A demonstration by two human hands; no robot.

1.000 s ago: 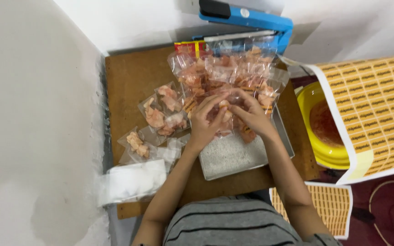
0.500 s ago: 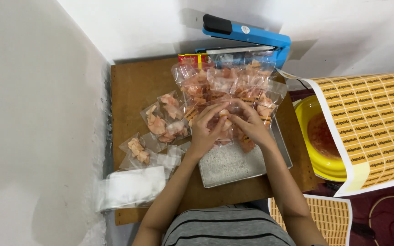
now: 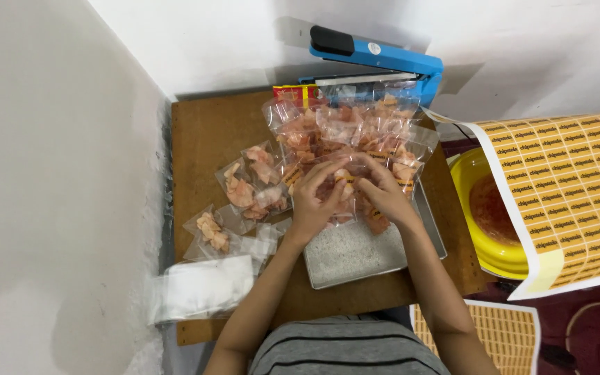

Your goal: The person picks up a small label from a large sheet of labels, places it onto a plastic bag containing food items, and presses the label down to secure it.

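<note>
Both my hands meet over a metal tray (image 3: pixel 355 257) on a small wooden table (image 3: pixel 206 132). My left hand (image 3: pixel 314 201) and my right hand (image 3: pixel 380 191) together grip one small clear bag of orange chips (image 3: pixel 342 184), fingers pinching its top. Beyond them lies a heap of filled chip bags (image 3: pixel 348 128). Several more filled bags (image 3: pixel 248 184) lie to the left of my left hand.
A blue heat sealer (image 3: pixel 376 59) stands at the table's far edge against the wall. A stack of empty clear bags (image 3: pixel 199 288) sits at the near left corner. A yellow bowl (image 3: pixel 484 229) and sheets of yellow stickers (image 3: pixel 564 187) are on the right.
The view has shifted slightly; my hands stay together on the bag over the tray, fingers working at its top.
</note>
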